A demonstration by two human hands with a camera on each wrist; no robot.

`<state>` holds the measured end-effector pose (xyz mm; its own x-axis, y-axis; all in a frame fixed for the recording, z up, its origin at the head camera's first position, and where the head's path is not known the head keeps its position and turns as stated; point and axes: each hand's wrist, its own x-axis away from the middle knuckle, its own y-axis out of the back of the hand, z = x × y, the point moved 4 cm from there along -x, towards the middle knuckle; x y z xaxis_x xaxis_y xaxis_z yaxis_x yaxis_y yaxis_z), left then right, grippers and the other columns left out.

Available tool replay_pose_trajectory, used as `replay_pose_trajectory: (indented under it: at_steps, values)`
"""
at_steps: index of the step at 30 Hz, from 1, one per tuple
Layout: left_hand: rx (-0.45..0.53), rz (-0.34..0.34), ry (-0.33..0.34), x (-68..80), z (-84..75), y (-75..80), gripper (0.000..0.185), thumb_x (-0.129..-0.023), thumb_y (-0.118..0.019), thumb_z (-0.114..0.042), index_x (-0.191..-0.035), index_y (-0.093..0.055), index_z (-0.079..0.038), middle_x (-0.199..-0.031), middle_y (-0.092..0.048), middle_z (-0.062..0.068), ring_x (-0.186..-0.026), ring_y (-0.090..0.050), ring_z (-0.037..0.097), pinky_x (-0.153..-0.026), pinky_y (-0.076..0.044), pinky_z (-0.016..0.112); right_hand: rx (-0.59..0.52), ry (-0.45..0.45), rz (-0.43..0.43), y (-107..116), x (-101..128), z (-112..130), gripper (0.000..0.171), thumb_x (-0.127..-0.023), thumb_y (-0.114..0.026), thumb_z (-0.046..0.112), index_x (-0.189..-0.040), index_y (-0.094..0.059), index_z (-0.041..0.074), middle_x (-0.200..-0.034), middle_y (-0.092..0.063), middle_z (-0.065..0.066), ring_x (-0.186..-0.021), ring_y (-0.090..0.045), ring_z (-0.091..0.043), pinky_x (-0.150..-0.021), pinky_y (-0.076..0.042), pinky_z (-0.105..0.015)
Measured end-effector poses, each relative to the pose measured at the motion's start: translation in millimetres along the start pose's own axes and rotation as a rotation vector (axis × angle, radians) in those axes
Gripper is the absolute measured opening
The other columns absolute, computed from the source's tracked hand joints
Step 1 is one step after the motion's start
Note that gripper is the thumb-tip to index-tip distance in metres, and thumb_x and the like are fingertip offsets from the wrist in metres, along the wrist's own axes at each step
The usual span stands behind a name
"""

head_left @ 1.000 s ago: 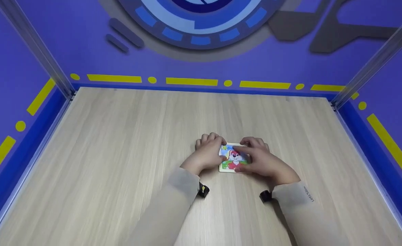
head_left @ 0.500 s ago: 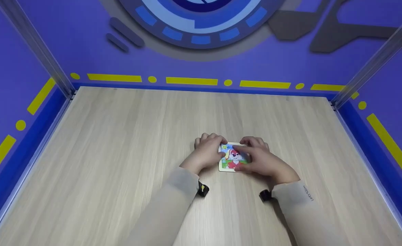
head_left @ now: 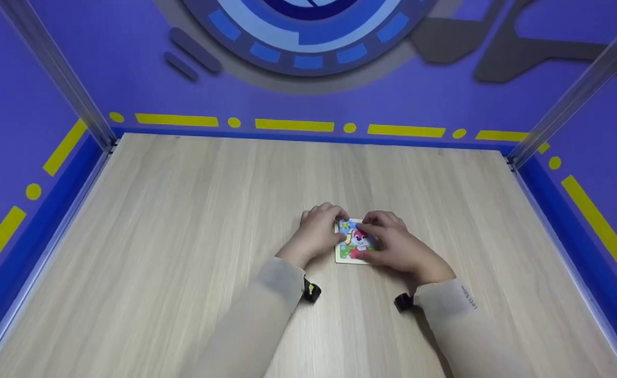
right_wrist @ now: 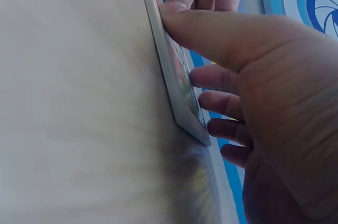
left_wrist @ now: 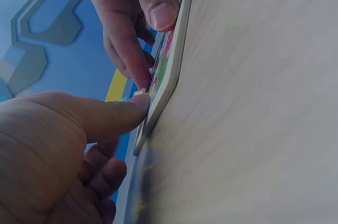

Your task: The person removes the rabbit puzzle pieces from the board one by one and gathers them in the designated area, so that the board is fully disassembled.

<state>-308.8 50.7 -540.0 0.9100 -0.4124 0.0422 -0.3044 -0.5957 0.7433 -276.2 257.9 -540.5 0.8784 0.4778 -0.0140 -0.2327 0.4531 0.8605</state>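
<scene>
A small square picture puzzle (head_left: 360, 241) with a pale border and a red-and-white cartoon animal lies on the table between both hands in the head view. My left hand (head_left: 316, 233) holds its left side, thumb on the face and index finger at the far left corner. In the left wrist view a small pale piece (left_wrist: 140, 92) sticks up beside the left thumb tip. My right hand (head_left: 400, 247) grips from the right, its thumb and index finger reaching over the picture. That hand hides the puzzle's right part. In the right wrist view the board's edge (right_wrist: 168, 71) shows side-on.
The wooden tabletop (head_left: 209, 210) surrounds the puzzle on all sides. Blue printed panels (head_left: 298, 107) wall off the back and both sides, with metal posts (head_left: 72, 84) at the corners. A black wrist device (head_left: 404, 302) sits at the right cuff.
My right hand has shifted slightly left, its thumb and index finger reaching farther over the picture. My left hand stays almost where it was at the puzzle's left side.
</scene>
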Motion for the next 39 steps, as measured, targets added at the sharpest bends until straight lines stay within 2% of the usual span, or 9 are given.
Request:
replay_pose_trajectory:
  at_steps: [6, 9, 13, 17, 23, 28, 31, 34, 39]
  values:
    - [0.184, -0.028, -0.065, 0.3, -2.4, 1.0, 0.014, -0.110, -0.074, -0.012, -0.123, -0.076, -0.016, -0.126, -0.070, 0.001, -0.112, -0.064, 0.016, -0.107, -0.053, 0.037, -0.026, -0.020, 0.001, 1, 2, -5, 0.072, -0.097, -0.090, 0.044, -0.156, -0.069, 0.009, -0.157, -0.058, -0.007, -0.154, -0.044, -0.034, -0.131, -0.039, -0.062]
    - [0.281, -0.048, -0.090, -0.8, -2.7, 2.0, 0.011, -0.110, -0.073, -0.009, -0.118, -0.078, -0.014, -0.123, -0.071, 0.002, -0.112, -0.066, 0.015, -0.103, -0.056, 0.035, -0.034, -0.017, -0.002, 2, 2, -6, 0.072, -0.097, -0.090, 0.043, -0.156, -0.068, 0.008, -0.157, -0.057, -0.008, -0.153, -0.044, -0.034, -0.130, -0.040, -0.061]
    - [0.375, -0.067, -0.090, -3.1, -1.2, 5.3, 0.012, -0.108, -0.075, -0.007, -0.119, -0.079, -0.011, -0.124, -0.073, 0.005, -0.113, -0.069, 0.017, -0.105, -0.057, 0.035, -0.039, -0.018, -0.010, 4, 2, -7, 0.073, -0.096, -0.091, 0.041, -0.156, -0.068, 0.007, -0.156, -0.058, -0.009, -0.153, -0.044, -0.034, -0.130, -0.040, -0.061]
    - [0.448, -0.080, -0.048, -1.5, 4.6, 13.0, 0.016, -0.109, -0.074, -0.006, -0.123, -0.081, -0.011, -0.127, -0.076, 0.006, -0.108, -0.069, 0.015, -0.100, -0.058, 0.031, -0.042, -0.029, -0.006, 3, 3, -7, 0.073, -0.096, -0.091, 0.041, -0.156, -0.068, 0.007, -0.157, -0.058, -0.008, -0.154, -0.043, -0.034, -0.131, -0.038, -0.061]
    - [0.569, -0.120, 0.046, 7.0, 23.6, 35.6, 0.022, -0.110, -0.071, -0.004, -0.129, -0.080, -0.011, -0.124, -0.077, 0.008, -0.099, -0.069, 0.014, -0.089, -0.065, 0.033, -0.041, -0.038, 0.015, 0, 1, -5, 0.074, -0.097, -0.090, 0.046, -0.157, -0.067, 0.010, -0.161, -0.056, -0.007, -0.156, -0.041, -0.034, -0.132, -0.036, -0.062]
    - [0.634, -0.174, 0.067, 13.1, 43.5, 59.9, 0.028, -0.108, -0.073, -0.001, -0.135, -0.078, -0.001, -0.128, -0.078, 0.014, -0.099, -0.074, 0.014, -0.094, -0.067, 0.038, -0.043, -0.059, 0.023, -1, 1, -5, 0.074, -0.096, -0.090, 0.046, -0.157, -0.067, 0.011, -0.161, -0.055, -0.005, -0.156, -0.041, -0.033, -0.132, -0.037, -0.061]
    - [0.677, -0.205, 0.083, 19.8, 56.6, 75.6, 0.032, -0.107, -0.074, 0.001, -0.139, -0.075, 0.003, -0.134, -0.078, 0.018, -0.102, -0.077, 0.015, -0.095, -0.067, 0.034, -0.045, -0.070, 0.028, -2, 1, -5, 0.075, -0.096, -0.090, 0.047, -0.158, -0.067, 0.011, -0.162, -0.054, -0.004, -0.157, -0.040, -0.033, -0.133, -0.037, -0.060]
    - [0.686, -0.246, 0.113, 29.3, 71.5, 92.2, 0.034, -0.106, -0.075, 0.000, -0.140, -0.076, 0.003, -0.138, -0.077, 0.020, -0.106, -0.077, 0.015, -0.093, -0.067, 0.027, -0.046, -0.066, 0.028, -2, 1, -5, 0.076, -0.096, -0.090, 0.047, -0.158, -0.066, 0.011, -0.162, -0.054, -0.004, -0.157, -0.039, -0.034, -0.134, -0.037, -0.061]
    - [0.701, -0.306, 0.203, 45.1, 98.5, 112.8, 0.036, -0.106, -0.077, -0.005, -0.141, -0.075, 0.003, -0.138, -0.078, 0.021, -0.104, -0.078, 0.012, -0.093, -0.066, 0.024, -0.053, -0.071, 0.031, -2, 1, -6, 0.077, -0.096, -0.091, 0.047, -0.159, -0.066, 0.012, -0.162, -0.053, -0.003, -0.156, -0.039, -0.033, -0.133, -0.038, -0.059]
